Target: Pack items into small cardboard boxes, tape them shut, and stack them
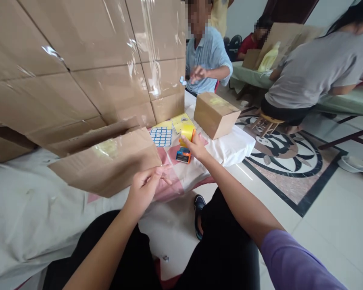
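My right hand [196,146] is wrapped round a tape dispenser with an orange frame [184,156], which carries a roll of yellowish tape [187,132]. It is held just over the cloth-covered table. My left hand [145,183] is closed in a pinch beside the near right corner of a cardboard box [117,163]. What the pinched fingers hold, if anything, is too small to make out. The box lies tilted on the table to the left, with a shiny patch of tape on its face.
Stacked, taped cartons [109,60] rise behind the box. A sheet of blue-bordered labels [161,136] and a yellow sheet [181,121] lie beyond my hands. Another carton [216,114] stands near the table's right edge. A person in a blue shirt [211,52] sits across; others work to the right.
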The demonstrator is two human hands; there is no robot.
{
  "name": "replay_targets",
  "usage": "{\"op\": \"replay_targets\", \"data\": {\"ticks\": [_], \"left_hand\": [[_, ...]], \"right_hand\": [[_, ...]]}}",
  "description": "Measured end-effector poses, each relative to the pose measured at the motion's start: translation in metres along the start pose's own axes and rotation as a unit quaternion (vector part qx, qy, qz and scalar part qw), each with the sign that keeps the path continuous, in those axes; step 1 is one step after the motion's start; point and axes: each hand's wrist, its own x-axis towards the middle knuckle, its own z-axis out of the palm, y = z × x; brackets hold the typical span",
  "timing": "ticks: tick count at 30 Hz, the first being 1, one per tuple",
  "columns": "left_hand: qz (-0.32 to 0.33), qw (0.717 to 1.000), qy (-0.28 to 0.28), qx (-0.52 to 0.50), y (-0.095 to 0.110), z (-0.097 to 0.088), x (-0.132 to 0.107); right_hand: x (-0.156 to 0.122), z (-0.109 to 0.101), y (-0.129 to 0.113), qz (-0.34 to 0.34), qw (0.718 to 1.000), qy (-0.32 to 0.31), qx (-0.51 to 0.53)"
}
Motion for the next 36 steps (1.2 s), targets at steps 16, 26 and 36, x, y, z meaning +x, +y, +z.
{"op": "replay_targets", "data": {"ticks": [16,26,36], "left_hand": [[0.018,0.994,0.103,0.026,-0.010,-0.021,0.003],[-0.005,0.935,0.353,-0.014,-0.003,-0.053,0.003],[0.008,0.932,0.309,-0.188,-0.006,-0.058,-0.002]], "right_hand": [[-0.119,0.023,-0.082,-0.001,0.956,-0.279,0.091],[-0.130,0.042,-0.079,0.104,0.928,-0.306,0.187],[-0.102,0.045,-0.102,-0.002,0.964,-0.211,0.162]]}}
